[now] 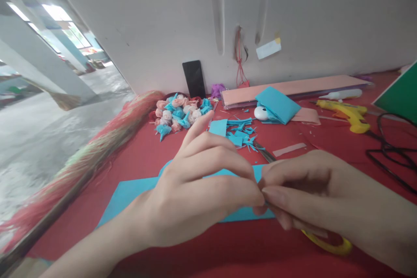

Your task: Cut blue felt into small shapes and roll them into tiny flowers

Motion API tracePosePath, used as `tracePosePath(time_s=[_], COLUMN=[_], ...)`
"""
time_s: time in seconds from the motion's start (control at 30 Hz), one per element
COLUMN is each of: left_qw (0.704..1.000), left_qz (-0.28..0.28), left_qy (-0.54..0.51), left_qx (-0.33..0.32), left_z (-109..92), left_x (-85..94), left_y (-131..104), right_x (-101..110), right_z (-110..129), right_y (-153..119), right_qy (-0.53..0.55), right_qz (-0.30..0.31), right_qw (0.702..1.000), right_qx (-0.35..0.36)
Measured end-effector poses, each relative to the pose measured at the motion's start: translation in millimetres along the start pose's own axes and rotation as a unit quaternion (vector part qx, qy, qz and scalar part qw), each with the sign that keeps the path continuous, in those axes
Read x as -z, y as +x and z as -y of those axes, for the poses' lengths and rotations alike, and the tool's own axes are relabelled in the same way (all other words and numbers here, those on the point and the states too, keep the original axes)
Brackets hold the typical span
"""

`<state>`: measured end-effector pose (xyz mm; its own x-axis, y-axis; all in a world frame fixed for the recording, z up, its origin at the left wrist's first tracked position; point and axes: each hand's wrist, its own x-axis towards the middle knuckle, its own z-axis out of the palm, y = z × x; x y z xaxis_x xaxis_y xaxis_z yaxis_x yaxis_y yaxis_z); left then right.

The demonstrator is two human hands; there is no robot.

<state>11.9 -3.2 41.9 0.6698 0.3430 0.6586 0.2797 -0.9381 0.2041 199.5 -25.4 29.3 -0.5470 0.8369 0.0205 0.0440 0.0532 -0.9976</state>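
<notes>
My left hand (202,182) and my right hand (312,191) meet fingertip to fingertip over the red table, right of centre. Both are closed in a pinch, and what lies between the fingertips is too small and hidden to name. Beneath my left hand lies a sheet of blue paper (130,191), partly covered. Yellow-handled scissors (339,247) lie partly under my right hand. Beyond the hands are small blue paper pieces and cut strips (241,131).
Pink, white and blue paper flowers (179,113) are heaped behind my left hand. A black phone (193,79) leans on the grey wall. Folded blue paper (278,105), a yellow glue gun (353,115) with a black cable and a green board (402,91) stand right.
</notes>
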Motion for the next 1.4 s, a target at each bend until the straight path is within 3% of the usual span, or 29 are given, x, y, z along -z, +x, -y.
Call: tracePosePath(time_s=[0.13,0.23,0.47,0.73,0.9,1.17,1.4], left_qw=[0.998,0.992,0.974,0.950,0.944,0.944,0.929], left_qz=[0.003,-0.002,-0.039,-0.076,-0.098,-0.114,-0.060], left_qy=[-0.057,-0.102,-0.184,-0.235,-0.244,-0.235,-0.286], left_qx=[0.031,0.068,0.125,0.191,0.201,0.200,0.227], left_z=[-3,-6,-10,-11,-14,-16,-13], left_x=[-3.4,-6.9,-14.5,-20.0,-21.3,-21.1,-16.4], left_y=[0,-1,-6,-12,-15,-15,-12], right_x=[2,3,-1,-6,-7,-6,-4], right_z=[-1,1,1,-12,-12,-7,4], right_y=[2,1,-6,-7,-11,-6,-4], right_qy=[-0.012,-0.098,-0.300,-0.298,-0.371,-0.360,-0.292], right_qz=[0.008,-0.019,-0.127,-0.199,-0.174,-0.162,-0.134], right_qw=[1.000,0.993,0.926,0.893,0.877,0.893,0.938], right_qx=[0.027,0.068,0.189,0.272,0.252,0.215,0.133])
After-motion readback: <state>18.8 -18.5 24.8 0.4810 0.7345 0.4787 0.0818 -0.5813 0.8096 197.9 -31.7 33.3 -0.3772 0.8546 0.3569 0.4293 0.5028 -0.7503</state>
